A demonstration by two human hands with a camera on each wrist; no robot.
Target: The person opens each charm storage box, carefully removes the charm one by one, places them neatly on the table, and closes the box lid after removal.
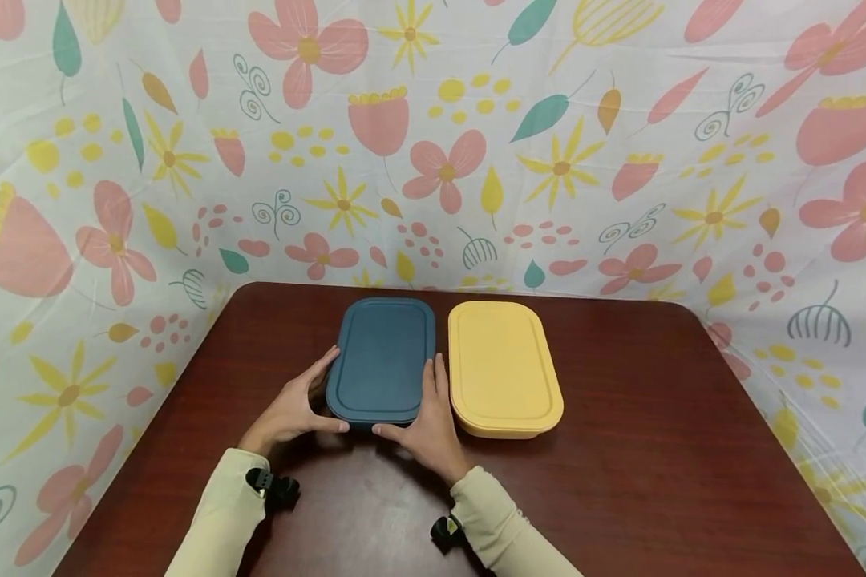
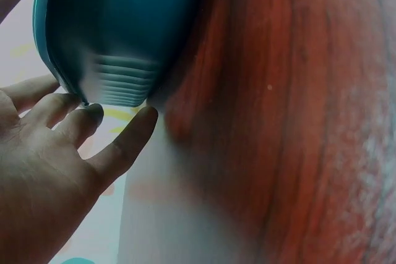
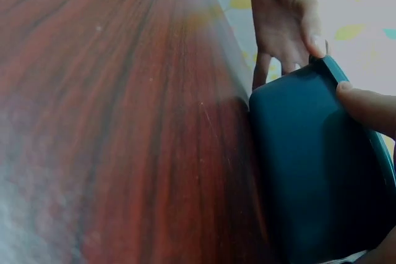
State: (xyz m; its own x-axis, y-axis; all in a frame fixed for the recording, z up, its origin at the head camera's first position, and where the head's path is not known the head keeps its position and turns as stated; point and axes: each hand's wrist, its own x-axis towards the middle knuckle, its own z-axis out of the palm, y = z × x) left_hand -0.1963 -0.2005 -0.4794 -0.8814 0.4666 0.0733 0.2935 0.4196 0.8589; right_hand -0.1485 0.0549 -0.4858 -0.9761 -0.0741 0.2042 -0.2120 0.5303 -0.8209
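Note:
A dark blue lidded food container (image 1: 382, 361) lies lengthwise on the table, its lid on. My left hand (image 1: 292, 409) spans its near left corner, thumb at the near rim and fingers along the left side. In the left wrist view those fingertips (image 2: 145, 115) reach the ribbed part of the container wall (image 2: 124, 78). My right hand (image 1: 433, 421) grips the near right corner, with the thumb on the front rim and fingers against the right side. The right wrist view has both thumbs at the lid's edge. Close to the right fingers stands a yellow lidded container (image 1: 505, 365).
The dark red-brown wooden table (image 1: 657, 449) has its far edge just behind both containers. A white cloth with printed flowers (image 1: 447, 168) hangs behind and beside the table. Black camera bands (image 1: 274, 487) sit on both sleeved wrists.

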